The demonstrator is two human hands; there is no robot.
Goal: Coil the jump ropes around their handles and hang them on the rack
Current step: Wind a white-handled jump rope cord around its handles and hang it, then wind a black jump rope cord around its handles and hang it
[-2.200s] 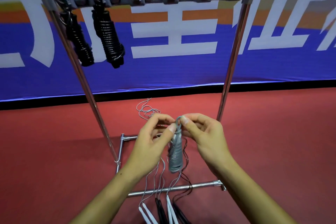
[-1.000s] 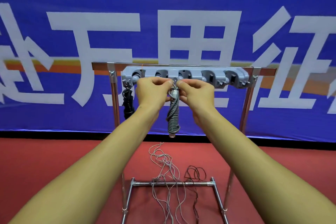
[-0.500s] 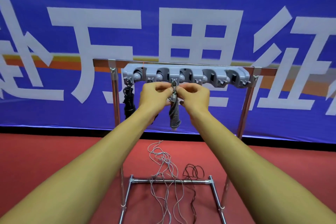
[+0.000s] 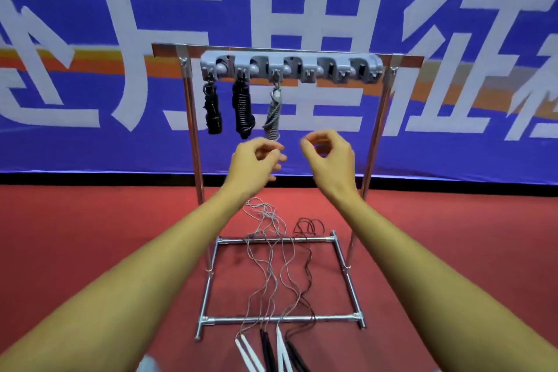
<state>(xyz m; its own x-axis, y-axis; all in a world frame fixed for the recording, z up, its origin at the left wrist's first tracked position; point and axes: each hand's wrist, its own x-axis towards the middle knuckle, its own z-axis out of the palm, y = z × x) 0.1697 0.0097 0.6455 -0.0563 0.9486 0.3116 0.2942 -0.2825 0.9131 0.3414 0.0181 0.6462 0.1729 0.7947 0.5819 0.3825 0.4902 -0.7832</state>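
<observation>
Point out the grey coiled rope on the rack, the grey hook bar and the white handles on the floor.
grey coiled rope (image 4: 272,114), head view, middle of the coil.
grey hook bar (image 4: 320,65), head view, its front face.
white handles (image 4: 247,352), head view, left pair's shaft.

A sports hall: red rubbery court floor (image 4: 90,251) below the fingers, a blue banner with large white characters (image 4: 302,9) beyond them.

Your rack (image 4: 193,160) stands dead ahead at 12 o'clock, hook strip (image 4: 291,69) on its top bar. Three coiled ropes (image 4: 242,109) hang from the strip's leftmost hooks, side by side. Your left hand (image 4: 256,164) and right hand (image 4: 330,157) sit just below them. Loose ropes (image 4: 271,266) lie across the rack's base frame (image 4: 280,318), handles (image 4: 265,350) nearest you at 6 o'clock.
</observation>
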